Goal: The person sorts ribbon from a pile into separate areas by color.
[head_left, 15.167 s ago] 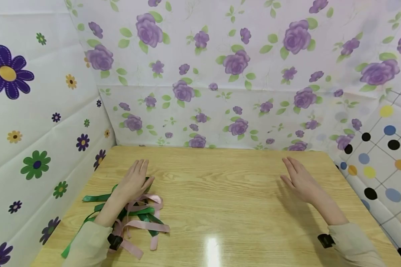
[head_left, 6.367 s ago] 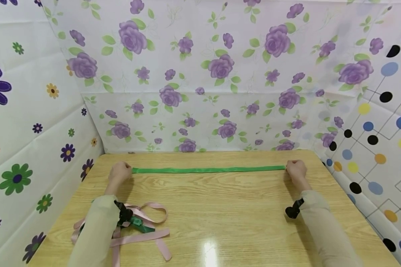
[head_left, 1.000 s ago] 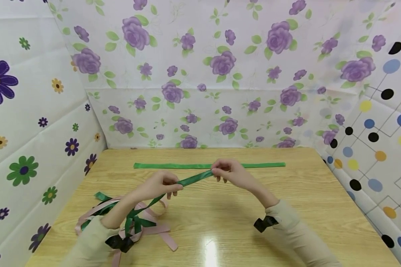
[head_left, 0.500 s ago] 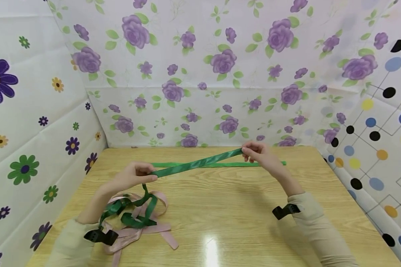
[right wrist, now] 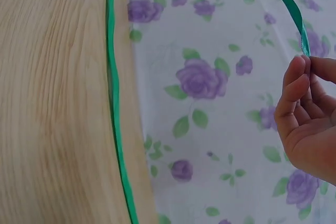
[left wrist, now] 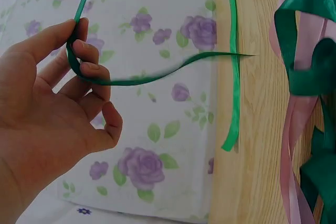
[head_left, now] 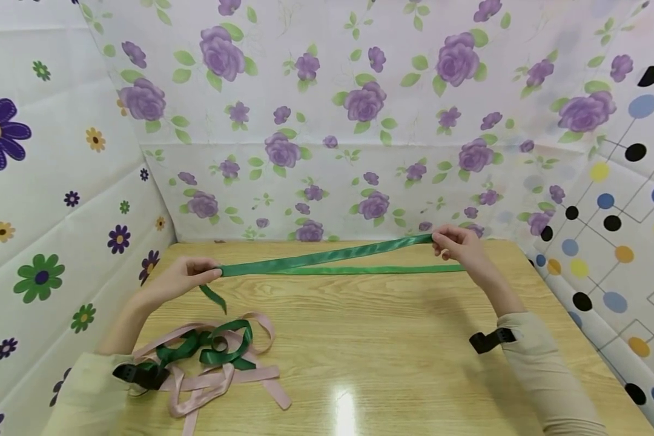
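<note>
A dark green satin ribbon (head_left: 327, 256) is stretched in the air between both hands, its right side higher. My left hand (head_left: 182, 280) pinches it near one end, and a loose tail (left wrist: 157, 77) hangs below those fingers. At the other end, my right hand (head_left: 460, 248) pinches the tip between thumb and fingers, as the right wrist view also shows (right wrist: 310, 114). Behind it on the table, a brighter green ribbon (head_left: 370, 270) lies flat and straight along the far edge. The raised ribbon overlaps its left part in the head view.
On the wooden table (head_left: 392, 351), a loose heap of pink ribbons (head_left: 207, 381) and dark green ribbons (head_left: 245, 339) lies at the left, below my left forearm. Flowered cloth (head_left: 327, 109) hangs behind the table, with patterned sheets at both sides.
My hands have moved apart and upward, drawing the dark green ribbon out of the heap and stretching it. Its tail has come free. Earlier, the bright green ribbon was laid straight along the back.
</note>
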`<state>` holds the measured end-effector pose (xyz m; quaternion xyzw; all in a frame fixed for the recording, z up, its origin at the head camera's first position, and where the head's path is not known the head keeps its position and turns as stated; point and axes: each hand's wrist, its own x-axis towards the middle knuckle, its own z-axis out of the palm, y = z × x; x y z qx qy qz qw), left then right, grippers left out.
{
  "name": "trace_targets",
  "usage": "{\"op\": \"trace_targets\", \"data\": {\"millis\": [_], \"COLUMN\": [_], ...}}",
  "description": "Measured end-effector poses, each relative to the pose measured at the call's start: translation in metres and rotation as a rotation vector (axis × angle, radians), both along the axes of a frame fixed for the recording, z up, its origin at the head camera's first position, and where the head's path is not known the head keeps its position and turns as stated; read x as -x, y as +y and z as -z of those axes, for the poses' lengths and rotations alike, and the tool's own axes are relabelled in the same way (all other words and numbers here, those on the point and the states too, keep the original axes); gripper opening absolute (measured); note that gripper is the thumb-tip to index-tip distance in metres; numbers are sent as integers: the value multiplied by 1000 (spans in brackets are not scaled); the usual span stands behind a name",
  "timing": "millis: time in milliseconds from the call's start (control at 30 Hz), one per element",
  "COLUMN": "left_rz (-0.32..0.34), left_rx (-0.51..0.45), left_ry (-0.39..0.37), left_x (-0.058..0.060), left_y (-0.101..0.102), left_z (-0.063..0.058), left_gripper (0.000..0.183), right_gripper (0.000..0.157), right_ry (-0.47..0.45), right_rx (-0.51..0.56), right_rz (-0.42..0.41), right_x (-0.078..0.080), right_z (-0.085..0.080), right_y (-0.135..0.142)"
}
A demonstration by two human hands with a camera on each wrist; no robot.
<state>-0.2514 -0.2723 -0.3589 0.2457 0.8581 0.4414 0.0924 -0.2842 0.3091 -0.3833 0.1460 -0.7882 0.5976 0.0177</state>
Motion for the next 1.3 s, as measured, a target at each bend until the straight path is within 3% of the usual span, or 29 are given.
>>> {"op": "trace_targets", "data": {"millis": [233, 433, 700, 833, 1000, 1133, 1300], "left_rz": [-37, -47, -107, -208, -369, -449, -493], "left_rx": [41, 69, 83, 155, 146, 126, 174], "left_ry": [3, 19, -28, -104, -204, -230, -199], "left_x": [10, 22, 37, 43, 50, 54, 62], "left_y": [-9, -14, -14, -9, 1, 7, 11], "left_z": [3, 18, 44, 55, 66, 72, 80], "left_gripper": [22, 23, 22, 27, 29, 24, 25], "right_gripper": [25, 34, 40, 36, 39, 44, 41], "right_ry": [-46, -85, -122, -169, -214, -228, -234], "right_rx": [26, 26, -80, -133, -242, -292, -331], "right_rz": [44, 93, 175, 181, 185, 200, 246], "right_x": [0, -2, 18, 23, 27, 30, 33], "right_z": [3, 7, 53, 67, 81, 87, 93], "right_y": [25, 42, 76, 85, 86, 83, 78]}}
